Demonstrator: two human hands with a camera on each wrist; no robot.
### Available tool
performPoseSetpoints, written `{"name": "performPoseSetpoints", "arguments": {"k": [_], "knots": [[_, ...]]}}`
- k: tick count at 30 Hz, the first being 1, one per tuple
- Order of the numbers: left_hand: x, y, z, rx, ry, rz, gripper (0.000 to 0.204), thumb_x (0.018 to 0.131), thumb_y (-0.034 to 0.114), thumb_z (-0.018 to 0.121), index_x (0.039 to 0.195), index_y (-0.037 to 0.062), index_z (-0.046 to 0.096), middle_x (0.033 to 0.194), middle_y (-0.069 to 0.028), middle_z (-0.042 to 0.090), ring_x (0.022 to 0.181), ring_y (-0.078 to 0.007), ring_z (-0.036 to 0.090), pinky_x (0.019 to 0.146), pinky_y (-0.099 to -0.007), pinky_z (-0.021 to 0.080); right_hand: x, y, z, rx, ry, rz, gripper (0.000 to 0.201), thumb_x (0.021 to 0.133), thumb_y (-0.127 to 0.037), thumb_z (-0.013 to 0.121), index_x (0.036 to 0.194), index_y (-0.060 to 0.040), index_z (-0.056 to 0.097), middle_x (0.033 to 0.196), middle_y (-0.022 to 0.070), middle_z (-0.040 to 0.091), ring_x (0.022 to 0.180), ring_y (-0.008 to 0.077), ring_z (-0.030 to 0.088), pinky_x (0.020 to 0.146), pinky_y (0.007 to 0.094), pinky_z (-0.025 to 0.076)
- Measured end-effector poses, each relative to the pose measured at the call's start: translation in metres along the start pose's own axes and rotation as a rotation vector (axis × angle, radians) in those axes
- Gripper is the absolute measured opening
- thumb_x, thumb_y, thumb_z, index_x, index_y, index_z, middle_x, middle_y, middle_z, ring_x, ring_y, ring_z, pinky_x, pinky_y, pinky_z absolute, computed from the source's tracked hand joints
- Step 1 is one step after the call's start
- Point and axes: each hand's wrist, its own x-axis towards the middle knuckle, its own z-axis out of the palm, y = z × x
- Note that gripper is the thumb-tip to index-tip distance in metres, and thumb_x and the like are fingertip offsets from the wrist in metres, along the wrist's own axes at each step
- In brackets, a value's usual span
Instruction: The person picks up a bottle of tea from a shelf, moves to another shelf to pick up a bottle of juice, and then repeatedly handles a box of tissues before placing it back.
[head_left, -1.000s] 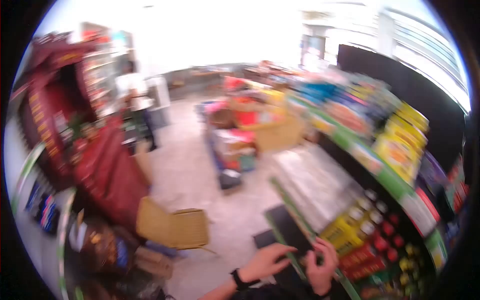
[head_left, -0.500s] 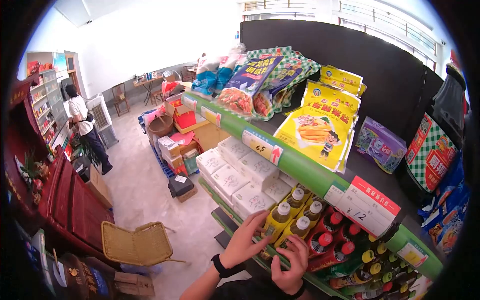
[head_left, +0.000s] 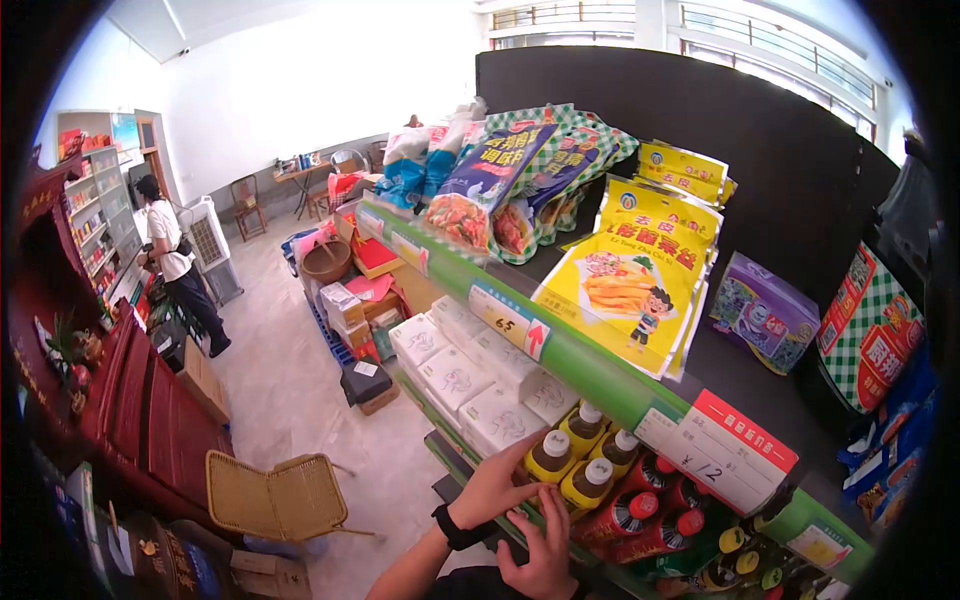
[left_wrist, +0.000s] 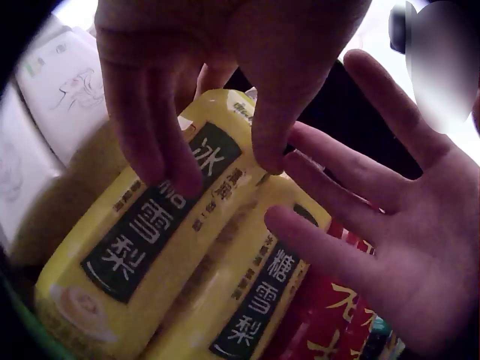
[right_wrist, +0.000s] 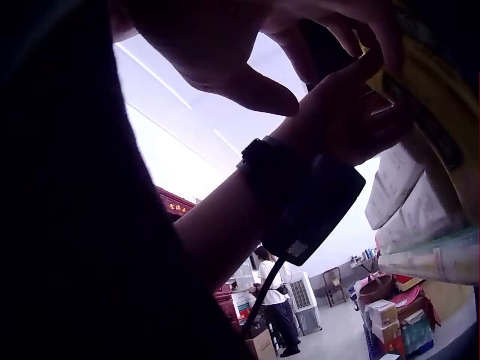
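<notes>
Yellow-labelled bottles stand at the shelf edge, the front one (head_left: 548, 460) beside another (head_left: 587, 486). My left hand (head_left: 497, 490) is at the front bottle. In the left wrist view that hand (left_wrist: 217, 52) curls its fingers over the yellow bottle (left_wrist: 157, 225), thumb on its other side. My right hand (head_left: 545, 558) is close by; in the left wrist view it (left_wrist: 412, 217) has its fingers spread, their tips by the second yellow bottle (left_wrist: 255, 300). Whether they touch it cannot be told. The right wrist view is dark, with my left hand (right_wrist: 352, 112) beyond my right (right_wrist: 210, 45).
White tissue packs (head_left: 455, 375) lie left of the bottles, red-capped bottles (head_left: 640, 507) to their right. A green shelf rail (head_left: 600, 370) with price tags crosses above. A wicker chair (head_left: 275, 495), stacked boxes (head_left: 345, 310) and a standing person (head_left: 172, 260) are to the left.
The head view has swung from the wider room to the shelf. Since half a second ago, both hands have shifted slightly left in view, and my right hand has come nearer my left.
</notes>
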Motion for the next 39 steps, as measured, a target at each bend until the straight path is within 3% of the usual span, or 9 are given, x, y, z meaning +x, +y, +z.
{"name": "performPoseSetpoints", "arguments": {"k": [5, 8, 14, 17, 22, 29, 33, 37, 39], "knots": [[-0.006, -0.005, 0.001, -0.073, 0.0, -0.018, 0.08, 0.081, 0.023, 0.075, 0.149, 0.0118, 0.035, 0.087, -0.0135, 0.063, 0.069, -0.0185, 0.061, 0.065, -0.0301, 0.05, 0.0, 0.004, 0.005, -0.004, 0.001, -0.053, 0.046, 0.074, -0.006, 0.069, 0.12, -0.0057, 0.062, 0.14, 0.0265, 0.043, 0.128, 0.0445, 0.042, 0.108, 0.0542, 0.032], [-0.008, -0.003, 0.004, -0.07, 0.013, -0.005, 0.08, 0.083, 0.027, 0.075, 0.149, 0.0108, 0.034, 0.088, -0.0137, 0.063, 0.069, -0.0187, 0.061, 0.065, -0.0301, 0.05, -0.001, 0.006, 0.003, 0.037, 0.044, -0.114, 0.036, 0.075, -0.003, 0.067, 0.111, -0.0045, 0.065, 0.131, 0.0221, 0.053, 0.122, 0.0431, 0.049, 0.104, 0.0521, 0.037], [-0.009, -0.006, 0.011, -0.013, 0.058, 0.021, 0.076, 0.085, 0.03, 0.073, 0.147, 0.0076, 0.035, 0.096, -0.0157, 0.063, 0.074, -0.0197, 0.062, 0.067, -0.031, 0.05, 0.0, 0.009, -0.001, 0.358, -0.088, -0.189, 0.014, 0.077, 0.005, 0.062, 0.09, -0.0012, 0.066, 0.09, 0.0143, 0.067, 0.088, 0.0338, 0.067, 0.077, 0.0392, 0.055], [-0.013, -0.002, 0.008, 0.027, 0.111, 0.04, 0.07, 0.087, 0.029, 0.071, 0.145, 0.0071, 0.039, 0.103, -0.0163, 0.063, 0.079, -0.0206, 0.064, 0.069, -0.032, 0.051, 0.002, 0.013, 0.004, 0.376, -0.163, -0.201, 0.011, 0.077, 0.005, 0.063, 0.086, -0.0013, 0.066, 0.086, 0.0142, 0.067, 0.08, 0.0323, 0.067, 0.071, 0.037, 0.055], [-0.031, 0.011, -0.013, -0.075, 0.231, 0.017, 0.048, 0.088, 0.016, 0.069, 0.133, 0.0044, 0.053, 0.103, -0.0137, 0.063, 0.081, -0.0171, 0.066, 0.072, -0.0288, 0.053, 0.008, 0.019, 0.013, 0.36, -0.291, -0.03, 0.012, 0.077, 0.005, 0.063, 0.086, -0.0016, 0.066, 0.088, 0.0147, 0.067, 0.081, 0.0332, 0.066, 0.072, 0.0381, 0.054], [-0.04, -0.052, -0.071, -0.123, 0.456, -0.152, 0.032, 0.084, 0.004, 0.071, 0.115, 0.0011, 0.064, 0.099, -0.0095, 0.066, 0.078, -0.0138, 0.066, 0.069, -0.0264, 0.053, 0.032, 0.028, 0.046, 0.33, -0.41, 0.038, 0.014, 0.082, -0.002, 0.064, 0.095, -0.0013, 0.067, 0.098, 0.0156, 0.066, 0.09, 0.034, 0.065, 0.079, 0.0389, 0.054], [-0.017, -0.09, -0.122, -0.144, 0.554, -0.17, 0.029, 0.084, 0.002, 0.069, 0.113, 0.0005, 0.065, 0.104, -0.0083, 0.068, 0.079, -0.0131, 0.066, 0.069, -0.0257, 0.053, 0.063, 0.02, 0.072, 0.25, -0.522, 0.13, 0.026, 0.083, -0.009, 0.066, 0.108, -0.0014, 0.063, 0.117, 0.0163, 0.061, 0.104, 0.0361, 0.061, 0.087, 0.0398, 0.051], [0.025, -0.129, -0.178, -0.147, 0.657, -0.171, 0.027, 0.085, 0.001, 0.067, 0.112, 0.0005, 0.065, 0.106, -0.0085, 0.066, 0.092, -0.0145, 0.064, 0.072, -0.0263, 0.054, 0.082, 0.026, 0.113, 0.208, -0.526, 0.214, 0.039, 0.082, -0.014, 0.07, 0.117, -0.002, 0.06, 0.132, 0.0163, 0.053, 0.113, 0.0364, 0.057, 0.093, 0.0407, 0.049], [0.043, -0.152, -0.203, -0.117, 0.681, -0.179, 0.04, 0.084, 0.007, 0.068, 0.122, 0.0005, 0.059, 0.118, -0.0107, 0.061, 0.111, -0.021, 0.057, 0.089, -0.0347, 0.05, 0.1, 0.025, 0.136, 0.184, -0.49, 0.239, 0.044, 0.082, -0.017, 0.071, 0.121, -0.0024, 0.058, 0.136, 0.0167, 0.05, 0.115, 0.0364, 0.056, 0.094, 0.0408, 0.048]]}}
